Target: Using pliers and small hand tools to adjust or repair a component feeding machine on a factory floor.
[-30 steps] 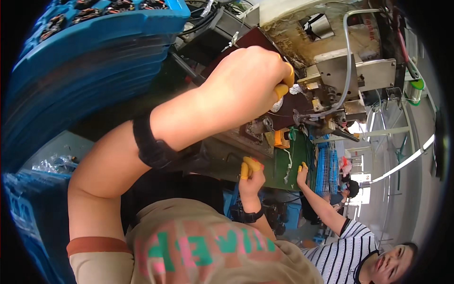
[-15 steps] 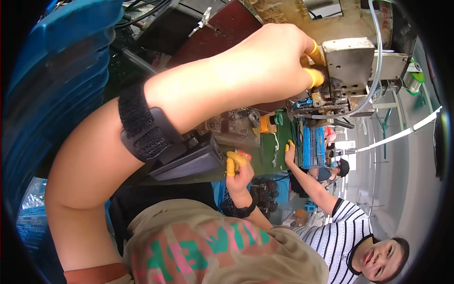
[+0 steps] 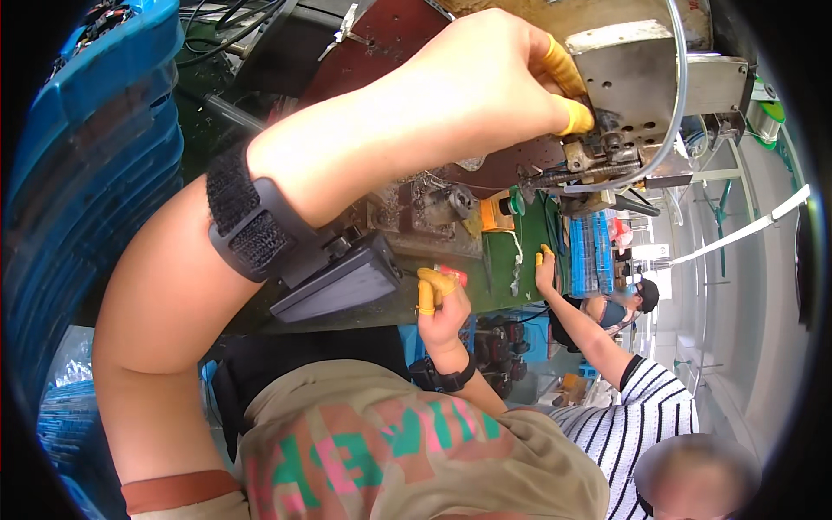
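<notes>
My left hand (image 3: 511, 82) reaches across from the lower left, yellow finger cots on its thumb and a finger. Its fingertips close at the dark metal mechanism under a steel block (image 3: 628, 82) on the bench machine; what they pinch is hidden. Lower down, my right hand (image 3: 444, 314) is curled above the bench edge, with yellow cots on its fingers. A small red piece (image 3: 454, 275) shows at those fingers; its kind and most of its shape cannot be made out. Black straps (image 3: 251, 225) circle both wrists.
Blue stacked trays (image 3: 95, 156) rise at the left. Clear tubing (image 3: 680, 87) loops before the machine. A metal fixture (image 3: 425, 217) and an orange piece (image 3: 496, 213) sit on the green bench (image 3: 338, 309). A co-worker's hand (image 3: 545, 270) rests farther along it.
The view has shifted, so the machine and my left hand sit higher in the picture. My left fingers are still at the mechanism. My right hand stays curled.
</notes>
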The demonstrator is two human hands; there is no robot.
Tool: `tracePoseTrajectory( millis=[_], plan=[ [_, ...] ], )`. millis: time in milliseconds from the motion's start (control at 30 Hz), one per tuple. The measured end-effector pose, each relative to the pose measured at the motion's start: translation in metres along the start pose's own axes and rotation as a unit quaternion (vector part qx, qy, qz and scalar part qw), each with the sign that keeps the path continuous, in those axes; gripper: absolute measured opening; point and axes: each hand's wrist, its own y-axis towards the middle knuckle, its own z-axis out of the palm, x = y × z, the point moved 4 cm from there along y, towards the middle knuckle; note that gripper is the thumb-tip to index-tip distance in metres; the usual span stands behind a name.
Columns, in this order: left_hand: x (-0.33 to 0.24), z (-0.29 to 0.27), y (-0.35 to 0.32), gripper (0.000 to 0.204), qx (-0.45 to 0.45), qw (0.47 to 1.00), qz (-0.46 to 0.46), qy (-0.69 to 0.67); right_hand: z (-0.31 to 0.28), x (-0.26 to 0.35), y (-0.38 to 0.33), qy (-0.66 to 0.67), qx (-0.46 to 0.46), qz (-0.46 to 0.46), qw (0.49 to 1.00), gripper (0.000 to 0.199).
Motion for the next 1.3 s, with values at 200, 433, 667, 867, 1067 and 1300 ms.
tracePoseTrajectory(
  millis=[200,433,667,867,1067,1300],
  plan=[
    [-0.012,0.009,-0.005,0.024,-0.096,0.967,0.146,0.186,-0.002,-0.004,-0.005,0.000,-0.001,0.001,1.000,0.015],
    [0.005,0.020,0.012,0.024,-0.118,0.970,0.187,0.103,-0.003,-0.002,-0.007,0.005,-0.007,-0.006,1.000,0.015],
    [0.025,0.018,0.008,0.031,-0.173,0.956,0.173,0.162,-0.004,-0.004,-0.006,0.017,-0.025,-0.008,1.000,0.016],
    [0.018,0.021,0.012,0.029,-0.219,0.929,0.101,0.280,-0.008,-0.007,-0.004,0.027,-0.043,-0.008,0.999,0.016],
    [0.024,0.021,0.010,0.023,-0.231,0.947,0.167,0.149,-0.012,-0.006,-0.004,0.022,-0.053,-0.025,0.998,0.017],
    [0.028,0.021,0.009,0.025,-0.231,0.957,0.114,0.135,-0.014,-0.013,-0.007,0.030,-0.061,-0.016,0.998,0.021]
  ],
)
